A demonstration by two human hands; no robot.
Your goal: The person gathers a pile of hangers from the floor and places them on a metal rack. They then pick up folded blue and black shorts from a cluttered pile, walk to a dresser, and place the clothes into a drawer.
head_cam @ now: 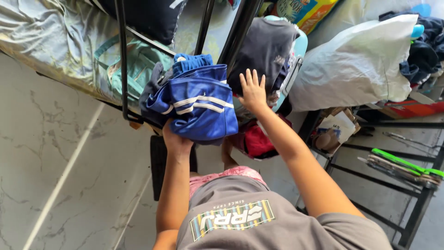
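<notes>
- Hands up at the foot of a black metal bed frame (123, 60), seen from above.
- Left hand (177, 139): under a bundle of blue clothes w/ white stripes (199, 104), fingers curled up into the fabric and mostly hidden; holds it from below, against the frame.
- Bundle sits just left of centre, a bit of grey cloth (155, 81) tucked at its left edge.
- Right hand (252, 91): flat, fingers spread wide, nothing gripped; palm pressed on a dark grey garment (266, 46) draped over a light blue chair back (299, 46).
- Red cloth (256, 139) below the right forearm.
- White pillow (356, 65) further right, dark clothes (425, 51) piled beside it.
- Teal bag (134, 65) on the mattress, behind the frame bars.
- Floor (55, 153): pale marble-look tile.
</notes>
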